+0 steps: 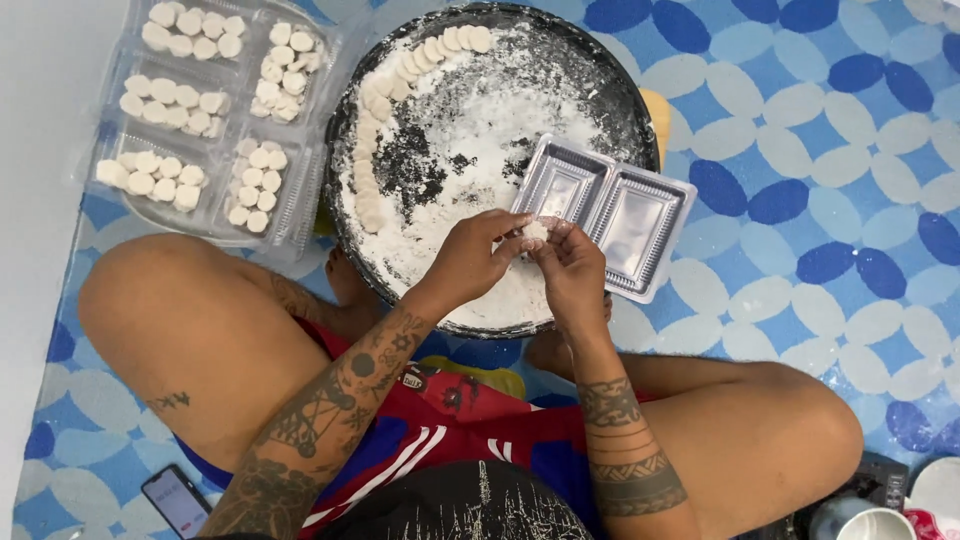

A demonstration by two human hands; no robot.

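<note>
My left hand (470,258) and my right hand (572,272) meet over the near edge of a round black pan (620,95) dusted with white flour. Together their fingertips pinch a small white dough piece (536,231). A row of several round dough pieces (380,110) curves along the pan's left and far rim. An empty clear plastic tray (608,208) with two compartments rests on the pan's right side, just beyond my right hand.
Clear plastic trays (205,115) filled with several white dough pieces lie at the far left on the blue and white patterned mat (820,180). A phone (176,500) lies by my left knee. Cups (870,520) stand at the bottom right.
</note>
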